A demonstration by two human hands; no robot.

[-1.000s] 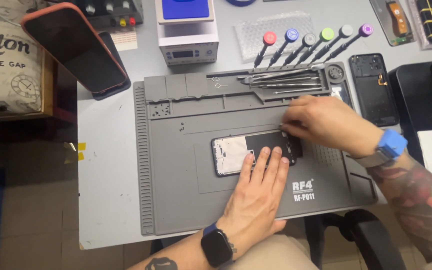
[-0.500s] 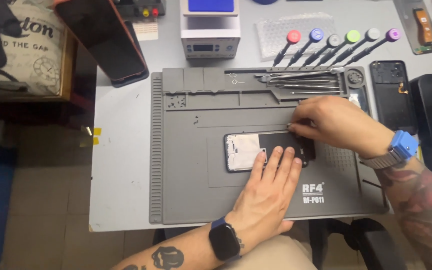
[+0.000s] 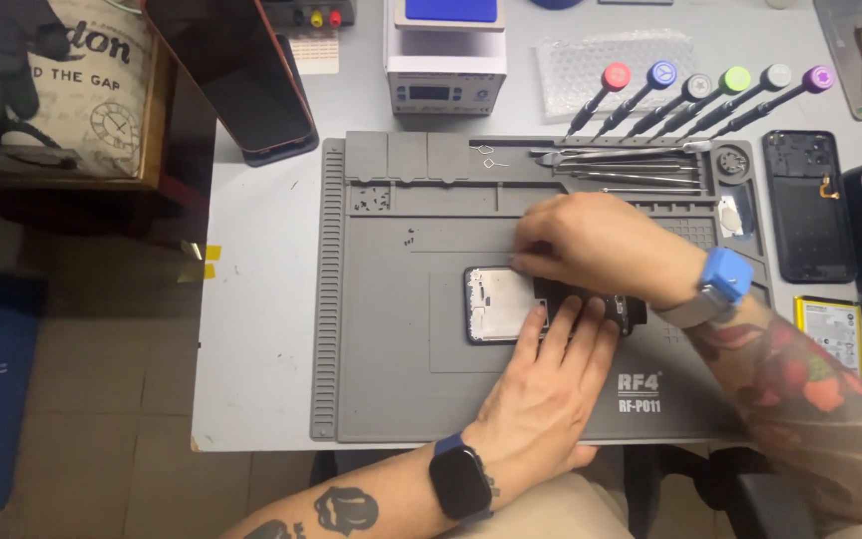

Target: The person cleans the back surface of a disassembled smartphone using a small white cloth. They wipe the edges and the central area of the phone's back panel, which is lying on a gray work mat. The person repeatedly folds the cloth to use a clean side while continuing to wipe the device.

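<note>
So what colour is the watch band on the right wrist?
Bright blue; the watch band shows clearly in the head view, on the right hand.

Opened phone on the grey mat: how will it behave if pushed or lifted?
The opened phone lies flat on the grey mat, so it likely slides, not tips. Thin and open-backed, it probably flexes and is fragile. The left hand presses it down, right hand at its top edge.
</note>
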